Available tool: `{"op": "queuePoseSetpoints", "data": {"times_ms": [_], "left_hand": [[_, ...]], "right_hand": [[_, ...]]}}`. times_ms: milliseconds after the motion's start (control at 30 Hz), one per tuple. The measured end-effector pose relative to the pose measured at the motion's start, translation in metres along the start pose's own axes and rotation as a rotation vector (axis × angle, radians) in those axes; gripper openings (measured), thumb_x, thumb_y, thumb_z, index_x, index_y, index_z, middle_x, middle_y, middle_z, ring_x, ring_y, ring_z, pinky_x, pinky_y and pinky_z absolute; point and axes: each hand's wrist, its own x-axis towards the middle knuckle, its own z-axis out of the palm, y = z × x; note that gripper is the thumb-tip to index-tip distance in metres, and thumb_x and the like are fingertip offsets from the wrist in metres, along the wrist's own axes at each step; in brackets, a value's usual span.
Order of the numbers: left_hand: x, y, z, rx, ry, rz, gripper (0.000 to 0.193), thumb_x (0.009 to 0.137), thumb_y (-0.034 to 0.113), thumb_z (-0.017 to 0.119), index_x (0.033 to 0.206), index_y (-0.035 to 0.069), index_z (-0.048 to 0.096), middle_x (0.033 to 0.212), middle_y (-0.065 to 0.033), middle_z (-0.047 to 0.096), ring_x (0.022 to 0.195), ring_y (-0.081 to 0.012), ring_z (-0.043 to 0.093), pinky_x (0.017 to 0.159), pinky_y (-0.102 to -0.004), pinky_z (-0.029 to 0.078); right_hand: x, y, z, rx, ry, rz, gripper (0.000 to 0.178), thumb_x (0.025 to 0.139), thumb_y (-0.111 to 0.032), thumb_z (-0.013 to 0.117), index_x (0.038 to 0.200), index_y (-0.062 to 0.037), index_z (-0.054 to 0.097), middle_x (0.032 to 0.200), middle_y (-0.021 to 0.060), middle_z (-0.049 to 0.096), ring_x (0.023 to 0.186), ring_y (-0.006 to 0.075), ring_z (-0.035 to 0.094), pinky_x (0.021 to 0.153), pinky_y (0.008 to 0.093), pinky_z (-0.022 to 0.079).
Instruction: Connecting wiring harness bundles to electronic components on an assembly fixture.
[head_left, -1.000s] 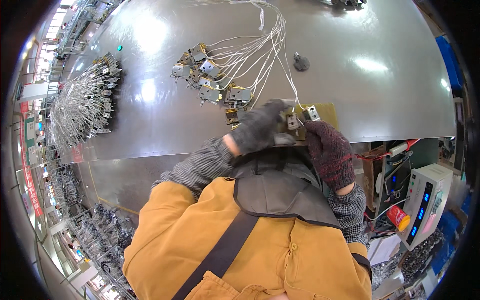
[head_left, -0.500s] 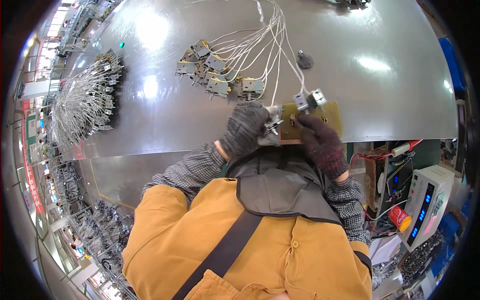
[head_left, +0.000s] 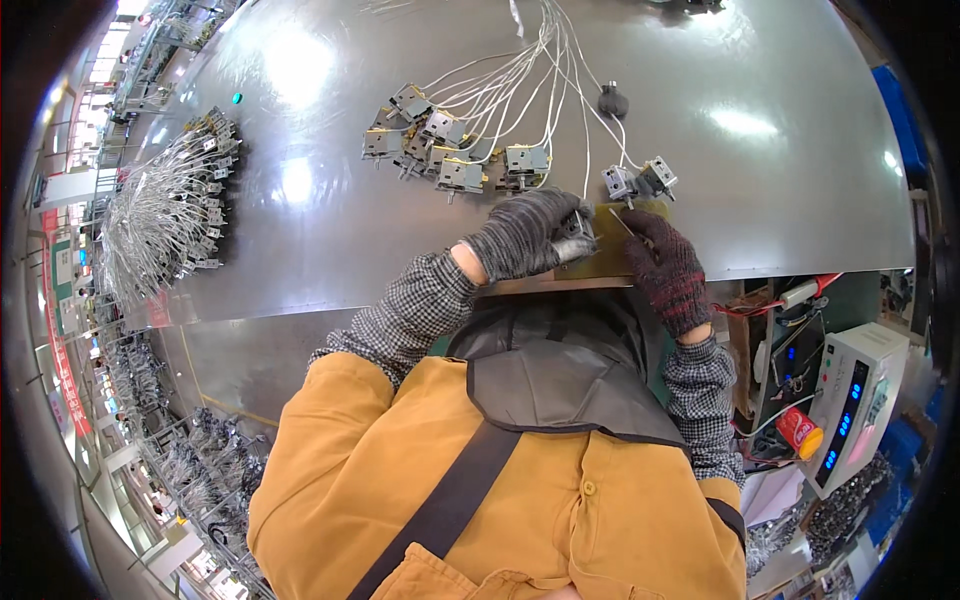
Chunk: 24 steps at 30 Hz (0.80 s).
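My left hand [head_left: 530, 235], in a grey knitted glove, is closed on a small boxy metal thermostat [head_left: 577, 228] with a white lead, partly hidden by the fingers. It is over the yellowish board [head_left: 612, 258] at the table's front edge. To its right my right hand [head_left: 665, 270], in a dark red and black glove, is closed at the fingertips, with a thin pale sliver [head_left: 620, 222] at them that I cannot make out. Just beyond these fingertips lie two more metal units [head_left: 638, 180] with shafts.
Several similar units [head_left: 460, 176] lie in a cluster to the left, their white leads [head_left: 545, 50] running to the far side. A dark round piece [head_left: 613, 100] lies beyond the board. A wired bundle [head_left: 165, 215] sits far left. A meter box [head_left: 855, 410] stands at right.
My left hand has moved right with the thermostat, over the board. The two loose units have shifted right and away from me. My right hand has moved slightly right, and the cluster has slid right.
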Motion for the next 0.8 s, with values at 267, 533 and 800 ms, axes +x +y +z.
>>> {"op": "queuePoseSetpoints", "data": {"times_ms": [267,533,800], "left_hand": [[0.005,0.015,0.015,0.273,0.020,-0.007,0.055,0.078,0.039,0.090,0.120,0.007,0.074,0.101,-0.0169,0.073,0.094,-0.0360,0.072,0.086,-0.0456,0.059],[0.008,0.022,0.033,0.393,0.046,-0.028,0.060,0.071,0.037,0.093,0.119,0.007,0.071,0.105,-0.0172,0.070,0.097,-0.0376,0.072,0.085,-0.0475,0.058],[0.014,0.019,0.036,0.412,0.018,-0.060,0.058,0.065,0.029,0.093,0.113,0.006,0.069,0.106,-0.0183,0.070,0.094,-0.0390,0.073,0.082,-0.0487,0.058]], "right_hand": [[-0.022,-0.035,-0.014,0.067,-0.053,0.040,0.022,0.102,-0.010,0.067,0.122,-0.0028,0.073,0.112,0.0187,0.076,0.101,0.0359,0.076,0.089,0.0406,0.058],[-0.023,-0.047,-0.013,-0.224,0.033,-0.140,0.021,0.099,-0.009,0.068,0.119,-0.0032,0.073,0.111,0.0219,0.075,0.103,0.0419,0.074,0.089,0.0457,0.059],[-0.025,-0.052,-0.017,-0.366,-0.040,-0.160,0.025,0.096,-0.011,0.066,0.119,-0.0062,0.074,0.108,0.0193,0.076,0.101,0.0385,0.075,0.088,0.0477,0.061]]}}
